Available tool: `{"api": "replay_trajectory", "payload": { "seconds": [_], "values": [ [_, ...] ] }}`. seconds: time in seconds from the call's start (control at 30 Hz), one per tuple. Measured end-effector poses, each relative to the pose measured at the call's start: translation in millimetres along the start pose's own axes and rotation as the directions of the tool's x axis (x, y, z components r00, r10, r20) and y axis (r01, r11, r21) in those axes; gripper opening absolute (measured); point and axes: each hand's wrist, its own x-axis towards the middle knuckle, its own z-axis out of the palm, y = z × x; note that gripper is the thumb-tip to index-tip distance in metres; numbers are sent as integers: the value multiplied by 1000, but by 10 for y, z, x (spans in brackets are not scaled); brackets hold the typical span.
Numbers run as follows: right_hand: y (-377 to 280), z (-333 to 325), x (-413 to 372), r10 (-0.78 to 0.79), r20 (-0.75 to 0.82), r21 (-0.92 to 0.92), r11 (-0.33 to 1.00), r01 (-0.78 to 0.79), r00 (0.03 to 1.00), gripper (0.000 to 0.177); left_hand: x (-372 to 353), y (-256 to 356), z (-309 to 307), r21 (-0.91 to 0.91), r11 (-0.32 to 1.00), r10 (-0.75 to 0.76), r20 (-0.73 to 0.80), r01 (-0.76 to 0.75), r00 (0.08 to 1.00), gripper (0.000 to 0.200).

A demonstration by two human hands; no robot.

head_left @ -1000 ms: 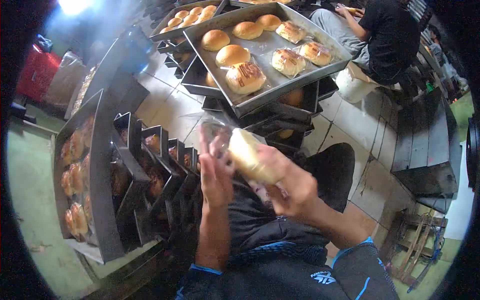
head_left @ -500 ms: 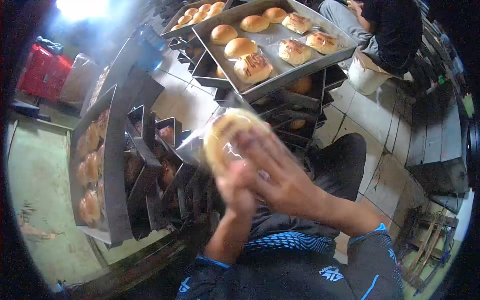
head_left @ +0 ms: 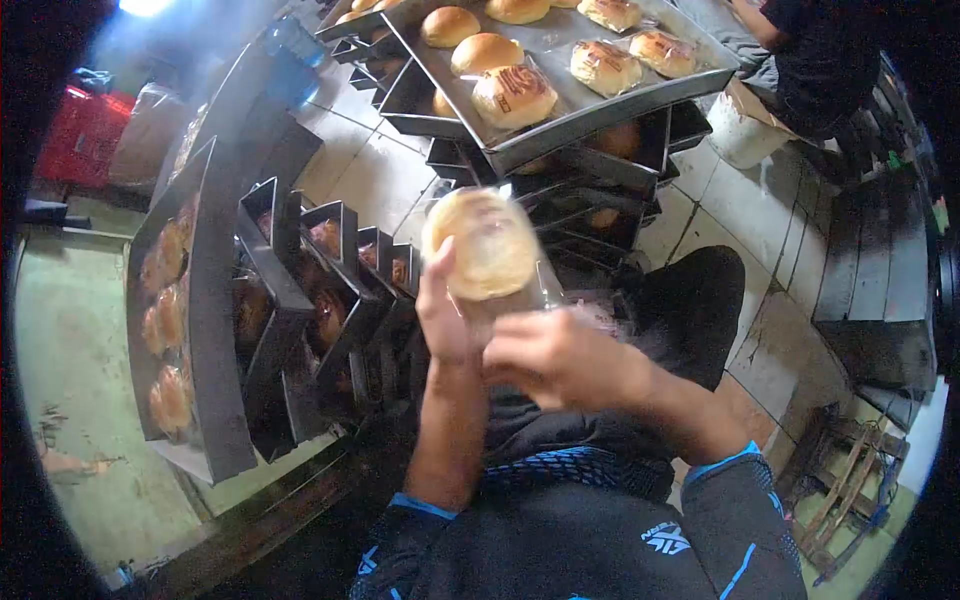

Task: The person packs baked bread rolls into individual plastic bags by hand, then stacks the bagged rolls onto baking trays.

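Clear plastic bag [head_left: 535, 292] with a golden bun [head_left: 482, 245] inside, held up in both hands over the lap.
Left hand [head_left: 445, 318] grips the bun's side, thumb up against it. Right hand [head_left: 555, 358], blurred, is closed on the bag's loose end just below. Beyond: tray [head_left: 600, 112] of buns, some bagged, atop a stack. Tilted trays [head_left: 215, 330] at left. Another person [head_left: 820, 50] seated far right.

One bun [head_left: 492, 245], held by my left hand [head_left: 440, 315] above my right hand [head_left: 555, 355]: matt golden crust under thin, clear, glossy plastic film. Top tray [head_left: 610, 115]: dull grey sheet metal, scuffed. Tray stack [head_left: 215, 330] at my left: the same metal, darker and worn. Floor [head_left: 370, 180]: smooth pale tiles, stained. Bench [head_left: 870, 260]: weathered grey wood. My sleeve [head_left: 740, 520]: matt black cloth.
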Motion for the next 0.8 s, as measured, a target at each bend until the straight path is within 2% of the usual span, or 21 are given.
{"api": "replay_trajectory", "payload": {
  "seconds": [0.07, 0.1, 0.13, 0.2, 0.23, 0.27, 0.33, 0.37, 0.4, 0.43, 0.47, 0.5, 0.53, 0.57, 0.6, 0.63, 0.67, 0.7, 0.73, 0.77, 0.8],
  "values": [
    [-185, -96, -60, -183, 98, 356, 924, 137, 978, 8, 61, 84, -100, -305, 948, -118, -86, 87, 989, 56],
    [-231, -219, -47, -338, 200, 624, 768, 146, 920, 5, 138, 82, -369, -366, 925, -83, 75, 105, 994, 57],
    [-129, -285, -77, -241, 260, 605, 796, 37, 935, 8, 170, 120, -485, -467, 875, -120, 44, 127, 992, 60],
    [168, -309, -166, -28, 364, 544, 818, -188, 931, 16, 125, 128, -541, -455, 880, -162, -20, 135, 987, 63],
    [273, -174, -129, 203, -34, 171, 966, -194, 979, 22, 69, 85, -524, -410, 901, -176, -53, 140, 983, 64],
    [430, 36, -105, 157, -450, -171, 951, -258, 879, 23, 13, 14, -476, -362, 921, -188, -82, 147, 979, 66],
    [372, 13, -42, -27, -535, -231, 966, -116, 844, 23, -199, -169, -360, -293, 934, -196, 53, 203, 979, 66],
    [392, 14, -30, -175, -533, -286, 958, 18, 828, 25, -345, -288, -461, -433, 853, -231, 187, 291, 955, 66],
    [370, 37, -35, -187, -577, -257, 966, 41, 795, 23, -424, -426, -576, -546, 743, -243, 318, 387, 916, 67],
    [357, 97, -50, -45, -649, -87, 996, -15, 759, 19, -429, -598, -527, -179, 974, -137, 10, 136, 991, 74],
    [355, 157, -61, 101, -694, 86, 995, -57, 713, 16, -426, -721, -471, 289, 956, 110, -214, -45, 971, 82],
    [367, 196, -63, 255, -676, 262, 960, -97, 691, 14, -368, -669, -493, 422, 804, 444, 43, -419, 895, 60],
    [383, 237, -66, 404, -630, 431, 892, -133, 663, 12, -351, -656, -571, 270, 831, 503, 13, -487, 864, 46],
    [390, 277, -72, 550, -552, 591, 788, -171, 627, 10, -325, -537, -710, 457, 699, 553, 142, -550, 821, 35],
    [362, 256, -51, 497, -557, 512, 837, -196, 666, 10, -324, -408, -835, 610, 525, 565, 271, -593, 780, 25],
    [290, 168, 7, 441, -551, 428, 878, -214, 709, 10, -261, -262, -775, 709, 321, 704, 264, -628, 659, 18],
    [211, 51, 86, 374, -538, 335, 917, -215, 756, 11, -287, -171, -824, 693, 322, 741, 239, -645, 627, 18],
    [91, -80, 154, 205, -520, 49, 976, -211, 829, 10, -260, -79, -878, 704, 157, 806, 313, -692, 502, 18],
    [166, -105, 205, -82, -533, -254, 965, -67, 842, 9, -222, -1, -942, 699, -14, 841, 395, -715, 369, 18],
    [373, 21, 208, -185, -584, -282, 959, 16, 790, 8, -222, 20, -1037, 713, -42, 829, 416, -699, 375, 18],
    [625, 188, 189, -284, -627, -316, 944, 96, 726, 8, -168, -98, -1218, 796, -109, 806, 421, -595, 415, 19]
  ]
}}
